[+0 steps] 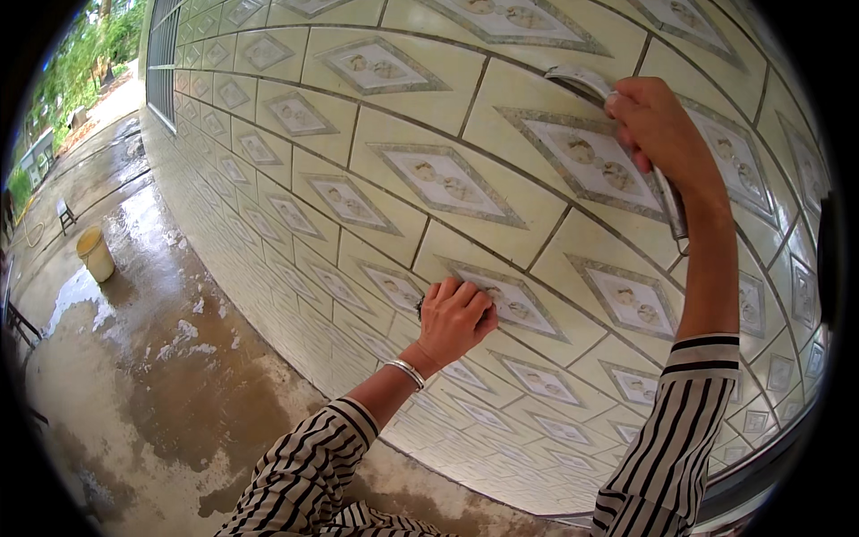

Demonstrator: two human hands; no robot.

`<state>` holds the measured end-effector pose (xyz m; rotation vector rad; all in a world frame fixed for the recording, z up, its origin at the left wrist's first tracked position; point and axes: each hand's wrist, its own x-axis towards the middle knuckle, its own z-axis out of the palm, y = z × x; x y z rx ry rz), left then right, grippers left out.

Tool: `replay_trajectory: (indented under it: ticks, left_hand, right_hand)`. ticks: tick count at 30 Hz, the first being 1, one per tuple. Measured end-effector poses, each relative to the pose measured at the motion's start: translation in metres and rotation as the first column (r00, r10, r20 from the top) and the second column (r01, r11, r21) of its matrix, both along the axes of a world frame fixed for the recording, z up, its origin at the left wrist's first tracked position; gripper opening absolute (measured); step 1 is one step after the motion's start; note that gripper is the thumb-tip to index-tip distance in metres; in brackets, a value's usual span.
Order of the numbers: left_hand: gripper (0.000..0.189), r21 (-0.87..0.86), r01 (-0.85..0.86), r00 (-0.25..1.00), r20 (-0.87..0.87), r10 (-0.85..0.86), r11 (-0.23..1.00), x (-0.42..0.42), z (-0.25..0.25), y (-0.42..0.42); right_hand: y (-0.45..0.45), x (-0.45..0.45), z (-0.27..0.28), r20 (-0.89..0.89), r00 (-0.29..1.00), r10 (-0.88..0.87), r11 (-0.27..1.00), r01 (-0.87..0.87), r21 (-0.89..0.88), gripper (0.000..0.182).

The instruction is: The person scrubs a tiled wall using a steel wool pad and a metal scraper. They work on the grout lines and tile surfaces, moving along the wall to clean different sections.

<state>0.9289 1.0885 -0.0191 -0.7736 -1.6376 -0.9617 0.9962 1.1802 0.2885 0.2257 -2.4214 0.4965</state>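
My right hand (654, 124) is closed around a metal hand tool (668, 201) with a hanging loop at its lower end. The tool's curved, pale head (580, 77) rests at a joint between tiles high on the tiled wall (443, 248). Lower down and to the left, my left hand (456, 315) presses against the same wall with curled fingers. A bit of dark, rough scouring pad (420, 309) peeks out from under it; most of the pad is hidden. The tiles are pale, with grey diamond patterns and dark joints.
Wet concrete floor (188, 389) with white foam patches runs along the wall's base. A yellowish bucket (96, 255) and a small stool (66, 213) stand at the left. Farther off are a yellow hose (32, 231) and a barred window (161, 67).
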Motion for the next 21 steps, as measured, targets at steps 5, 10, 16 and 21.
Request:
replay_trajectory:
  ticks: [5,10,16,21]
  left_hand:
    - [0.016,0.007,-0.018,1.0,0.018,0.018,1.0,-0.005,-0.004,-0.003]
    - [0.013,-0.083,-0.006,1.0,0.03,0.008,0.997,-0.011,-0.02,-0.019]
    - [0.022,-0.01,-0.223,0.464,0.878,0.116,0.975,-0.008,-0.179,-0.134]
    - [0.026,0.092,-0.348,0.157,0.987,-0.038,0.933,0.071,-0.294,-0.199]
  right_hand:
    - [0.026,-0.008,-0.001,0.044,0.998,0.035,0.998,-0.038,0.059,0.022]
    - [0.009,0.007,-0.028,-0.129,0.978,0.162,0.973,-0.18,-0.146,0.016]
    - [0.048,0.072,-0.153,-0.036,0.999,-0.023,0.988,0.017,-0.154,0.017]
    - [0.063,0.128,-0.311,0.268,0.961,-0.061,0.793,0.21,-0.572,0.009]
